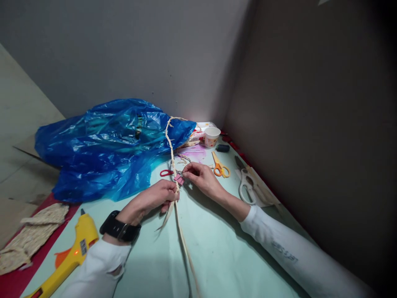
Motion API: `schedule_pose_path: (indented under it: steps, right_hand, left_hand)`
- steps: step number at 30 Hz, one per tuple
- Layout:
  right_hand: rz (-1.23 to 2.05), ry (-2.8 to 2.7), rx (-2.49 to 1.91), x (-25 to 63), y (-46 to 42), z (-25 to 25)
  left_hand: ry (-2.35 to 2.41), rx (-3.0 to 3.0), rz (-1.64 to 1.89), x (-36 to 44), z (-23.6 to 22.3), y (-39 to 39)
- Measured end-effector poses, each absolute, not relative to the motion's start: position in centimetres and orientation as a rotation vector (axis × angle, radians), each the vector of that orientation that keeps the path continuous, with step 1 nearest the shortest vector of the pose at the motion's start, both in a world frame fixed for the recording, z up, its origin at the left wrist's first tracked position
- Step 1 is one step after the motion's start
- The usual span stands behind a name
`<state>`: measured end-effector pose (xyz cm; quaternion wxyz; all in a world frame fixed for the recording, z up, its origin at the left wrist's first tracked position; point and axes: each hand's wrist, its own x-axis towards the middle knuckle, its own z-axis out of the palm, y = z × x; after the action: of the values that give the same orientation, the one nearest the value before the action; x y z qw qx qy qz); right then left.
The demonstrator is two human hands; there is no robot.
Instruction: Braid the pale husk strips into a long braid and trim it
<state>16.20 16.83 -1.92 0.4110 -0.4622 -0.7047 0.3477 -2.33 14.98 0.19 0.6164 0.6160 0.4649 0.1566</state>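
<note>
A braided cord of pale straw-like fibre [169,142] runs down from the blue bag toward me, ending in loose strands [183,240] that hang over the table. My left hand [159,194] is closed on the braid near its lower end, with the strands coming out below the fingers. Just above those fingers, a pink binder clip [179,179] sits on the braid. The fingertips of my right hand [201,178] are pinched together at the clip's metal handle. A red loop-shaped handle [166,172] lies behind the braid; the rest of it is hidden.
A crumpled blue plastic bag [105,145] covers the back left. At left lie a yellow glue gun [77,244] and a woven straw piece [37,234]. Toward the right are a paper cup [212,137], a dark spool [222,147], orange scissors [220,167] and white-handled scissors [247,188], beside the wall.
</note>
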Motion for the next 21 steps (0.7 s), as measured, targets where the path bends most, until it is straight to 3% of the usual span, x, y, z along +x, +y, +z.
schedule_pose_path:
  steps: [6, 12, 21]
  right_hand:
    - [0.831, -1.794, -1.079, 16.4, 16.5, -0.5]
    - [0.732, -1.924, -1.278, 16.0, 16.7, -2.0]
    - [0.605, -2.086, -1.191, 15.3, 16.1, -2.5]
  left_hand:
    - [1.021, 1.434, 0.381, -2.0, 1.3, 14.6]
    - [1.085, 1.363, 0.327, -2.5, 0.2, 14.8]
    - [1.104, 1.328, 0.347, -2.9, 0.0, 14.0]
